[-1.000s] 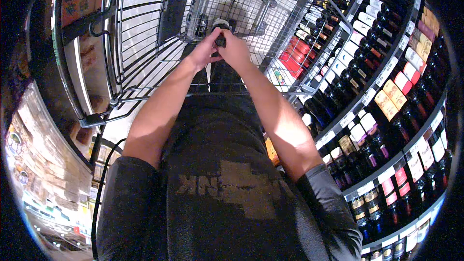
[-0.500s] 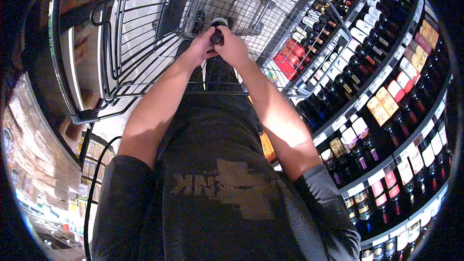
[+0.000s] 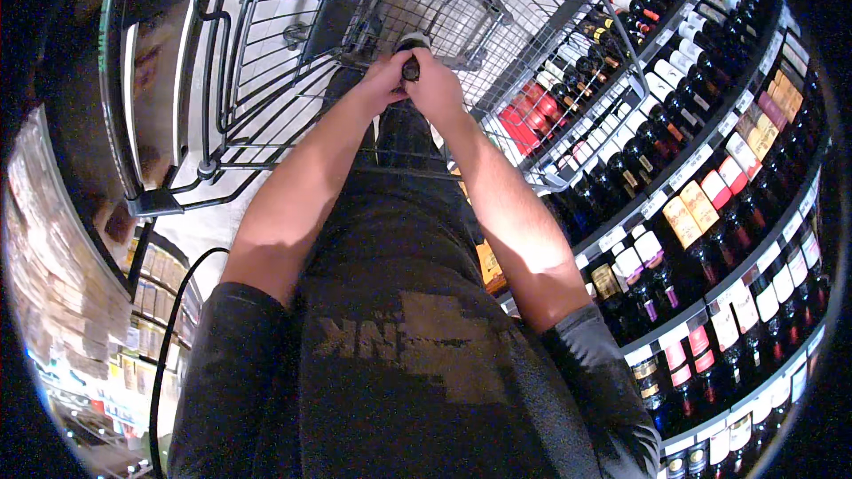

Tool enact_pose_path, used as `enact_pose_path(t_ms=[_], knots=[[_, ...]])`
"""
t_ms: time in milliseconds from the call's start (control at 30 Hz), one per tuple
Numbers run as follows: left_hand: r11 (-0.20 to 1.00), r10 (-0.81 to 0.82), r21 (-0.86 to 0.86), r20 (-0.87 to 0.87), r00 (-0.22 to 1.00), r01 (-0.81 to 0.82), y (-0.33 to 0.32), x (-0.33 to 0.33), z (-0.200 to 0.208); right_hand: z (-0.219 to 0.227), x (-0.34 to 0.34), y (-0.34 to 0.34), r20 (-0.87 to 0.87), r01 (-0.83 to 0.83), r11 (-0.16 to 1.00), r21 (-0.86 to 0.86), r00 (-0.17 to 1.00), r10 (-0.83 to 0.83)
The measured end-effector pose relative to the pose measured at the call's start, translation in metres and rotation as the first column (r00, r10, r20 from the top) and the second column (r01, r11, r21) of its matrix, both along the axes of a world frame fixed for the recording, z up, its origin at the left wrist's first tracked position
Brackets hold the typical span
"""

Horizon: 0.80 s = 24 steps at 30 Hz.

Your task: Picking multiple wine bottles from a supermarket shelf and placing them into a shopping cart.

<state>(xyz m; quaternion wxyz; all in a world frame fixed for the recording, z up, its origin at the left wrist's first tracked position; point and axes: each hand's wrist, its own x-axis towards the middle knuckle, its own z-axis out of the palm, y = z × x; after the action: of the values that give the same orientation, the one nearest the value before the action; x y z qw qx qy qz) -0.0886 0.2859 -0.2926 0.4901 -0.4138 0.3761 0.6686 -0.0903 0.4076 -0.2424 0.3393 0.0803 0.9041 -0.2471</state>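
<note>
Both of my hands are together in front of me, above the near end of a wire shopping cart (image 3: pixel 266 164). Between them is a dark bottle (image 3: pixel 410 69), seen nearly end-on with its narrow top toward me. My left hand (image 3: pixel 384 84) is closed around its left side. The fingers of my right hand (image 3: pixel 435 84) wrap it from the right, and the two hands touch. Most of the bottle's body is hidden by my hands. A pale rounded shape (image 3: pixel 414 40) shows just beyond them; I cannot tell whether it is part of the bottle or a shoe.
Curved shelves of wine bottles (image 3: pixel 661 257) rise close on my right, with price tags along their edges. Red packages (image 3: pixel 532 115) show through the cart's mesh. To the left stand a dark-edged display (image 3: pixel 98 231) and shelves of small boxed goods (image 3: pixel 164 275). A black cable (image 3: pixel 169 337) hangs by my left arm.
My hands have shifted slightly right and stay closed on the bottle. The cart and left-hand display sit a little differently in view, as the view has turned slightly.
</note>
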Motion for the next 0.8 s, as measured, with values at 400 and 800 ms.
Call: enact_pose_path(t_ms=[400, 800], knots=[[0.997, 0.054, -0.051, -0.031, 0.998, -0.055, 0.005, 0.001, -0.015, 0.003, -0.014, -0.001, 0.005, -0.069, 0.997, 0.046, 0.998, 0.069], [0.988, 0.121, -0.066, -0.196, 0.973, -0.137, -0.003, -0.037, -0.016, 0.012, -0.072, -0.007, -0.085, -0.057, 0.998, -0.021, 0.995, 0.055]])
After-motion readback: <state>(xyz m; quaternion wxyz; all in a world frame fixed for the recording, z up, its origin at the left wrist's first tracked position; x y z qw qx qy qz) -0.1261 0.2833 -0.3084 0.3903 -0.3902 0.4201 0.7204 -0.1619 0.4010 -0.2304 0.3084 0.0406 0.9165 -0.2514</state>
